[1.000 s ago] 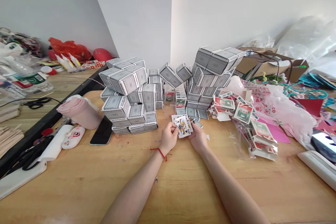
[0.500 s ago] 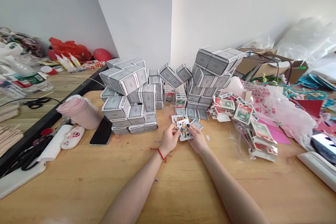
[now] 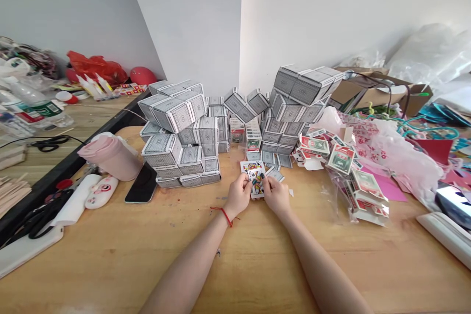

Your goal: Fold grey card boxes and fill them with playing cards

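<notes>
1. One pink cylinder (image 3: 110, 157): well left of the fingers.
2. One phone (image 3: 142, 184): left of the fingers, beside the cylinder.
3. Left stack (image 3: 180, 137): over ten grey blocks, overlapping, exact count hidden; left of and beyond the fingers.
4. One left hand (image 3: 238, 194): thumb and fingers pinching the queen's left side.
5. One face card (image 3: 252, 165): just beyond the left fingertips, partly under the queen.
6. One queen (image 3: 257, 187): face up between both hands' fingertips; long axis running away from the person, far end slightly left.
7. One right hand (image 3: 276, 197): fingers curled, thumb gripping the queen's right side.
8. Right stack (image 3: 290, 83): many blocks, beyond the right fingers.
9. Boxes (image 3: 341, 159): at least four, right of the fingers.
</notes>
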Demonstrator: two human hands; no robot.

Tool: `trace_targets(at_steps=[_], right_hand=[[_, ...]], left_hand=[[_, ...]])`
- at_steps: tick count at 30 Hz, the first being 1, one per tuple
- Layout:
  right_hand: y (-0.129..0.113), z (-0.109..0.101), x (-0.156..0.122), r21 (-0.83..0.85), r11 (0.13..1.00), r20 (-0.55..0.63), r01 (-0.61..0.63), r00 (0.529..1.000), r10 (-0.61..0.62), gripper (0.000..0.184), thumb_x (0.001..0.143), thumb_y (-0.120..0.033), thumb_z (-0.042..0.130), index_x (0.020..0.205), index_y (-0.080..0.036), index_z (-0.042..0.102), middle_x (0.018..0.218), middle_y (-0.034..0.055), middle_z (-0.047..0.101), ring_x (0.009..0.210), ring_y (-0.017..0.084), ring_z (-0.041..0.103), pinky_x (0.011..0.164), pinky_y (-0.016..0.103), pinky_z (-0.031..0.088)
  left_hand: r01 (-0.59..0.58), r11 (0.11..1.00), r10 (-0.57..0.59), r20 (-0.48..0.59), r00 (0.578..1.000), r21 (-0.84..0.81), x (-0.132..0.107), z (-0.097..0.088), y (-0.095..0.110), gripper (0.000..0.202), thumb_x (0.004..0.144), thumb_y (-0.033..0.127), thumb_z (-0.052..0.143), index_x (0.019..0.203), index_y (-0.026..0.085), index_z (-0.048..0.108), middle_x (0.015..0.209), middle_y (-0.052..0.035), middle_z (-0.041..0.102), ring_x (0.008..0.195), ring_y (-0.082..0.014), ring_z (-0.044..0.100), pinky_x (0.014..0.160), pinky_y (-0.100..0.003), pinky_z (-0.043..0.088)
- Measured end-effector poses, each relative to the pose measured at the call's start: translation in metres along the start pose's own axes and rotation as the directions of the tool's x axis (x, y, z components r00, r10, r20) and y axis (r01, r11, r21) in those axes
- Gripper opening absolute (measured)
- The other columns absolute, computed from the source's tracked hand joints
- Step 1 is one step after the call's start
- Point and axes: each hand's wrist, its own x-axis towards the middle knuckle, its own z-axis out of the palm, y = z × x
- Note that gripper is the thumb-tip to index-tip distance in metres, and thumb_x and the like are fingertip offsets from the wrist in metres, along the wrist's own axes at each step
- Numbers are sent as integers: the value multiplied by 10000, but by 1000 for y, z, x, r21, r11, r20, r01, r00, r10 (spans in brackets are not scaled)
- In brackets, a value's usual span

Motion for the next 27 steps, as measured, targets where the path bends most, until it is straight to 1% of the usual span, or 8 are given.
trace_targets(at_steps=[3, 5, 8, 13, 16, 20, 24, 27], right_hand=[[-4, 1, -2, -75, 997, 1, 29, 1000, -29, 478, 868, -439, 269, 480, -193, 401, 426, 7, 435, 394, 106, 363, 441, 243, 200], [-8, 2, -2, -77, 997, 13, 21, 1000, -20, 481, 876, -431, 243, 479, -198, 385, 419, 8, 424, 385, 110, 348, 446, 248, 195], [-11, 2, -3, -48, 999, 12, -20, 1000, 21, 480, 879, -438, 224, 476, -207, 345, 407, -1, 387, 378, 113, 321, 447, 255, 188], [-10, 3, -2, 77, 992, 29, -98, 995, 96, 491, 862, -499, 245, 463, -215, 275, 385, -22, 327, 381, 109, 302, 436, 253, 194], [-7, 6, -1, 207, 973, 100, -98, 992, 79, 438, 854, -496, 271, 517, -218, 315, 434, -21, 379, 415, 116, 339, 431, 244, 231], [-4, 10, -2, 409, 907, 197, -106, 980, 25, 288, 824, -431, 380, 622, -227, 352, 534, -23, 440, 480, 131, 403, 458, 241, 309], [-4, 13, -6, 616, 767, 294, -178, 956, -14, 123, 795, -358, 453, 806, -239, 426, 616, -20, 484, 495, 136, 438, 469, 253, 361], [-4, 15, -7, 670, 708, 297, -223, 955, 20, 185, 781, -323, 480, 944, -245, 443, 620, -21, 499, 488, 139, 452, 476, 262, 382]], left_hand=[[27, 999, -27, 4, 1000, -37, 0, 0, 1, 109, 814, 284, 440, 770, 184, 437, 576, 34, 488, 398, -80, 454, 376, -179, 330], [34, 999, -34, 1, 999, -41, 0, 0, 1, 113, 826, 291, 414, 786, 186, 430, 617, 28, 497, 391, -76, 457, 366, -181, 329], [17, 1000, -17, -23, 1000, -2, -1, 1, 1, 124, 829, 293, 408, 772, 185, 429, 583, 41, 460, 391, -67, 418, 371, -175, 317], [22, 1000, -22, -35, 999, 11, -2, 3, 4, 138, 831, 307, 410, 787, 179, 442, 555, 41, 433, 422, -75, 400, 387, -173, 314], [-11, 999, 14, -86, 996, 39, -1, 1, 6, 146, 831, 302, 414, 767, 175, 446, 559, 37, 432, 446, -74, 391, 411, -174, 293], [-24, 997, 35, -153, 988, 72, 2, -3, 5, 168, 828, 294, 414, 707, 177, 419, 544, 46, 399, 451, -71, 365, 431, -174, 280], [-17, 998, 27, -189, 982, 52, 5, -5, 4, 140, 817, 290, 428, 732, 179, 429, 583, 36, 434, 490, -79, 406, 457, -171, 317], [-13, 999, 19, -191, 981, 32, 5, -5, 5, 123, 814, 287, 432, 758, 178, 439, 600, 30, 451, 510, -85, 431, 467, -171, 332]])
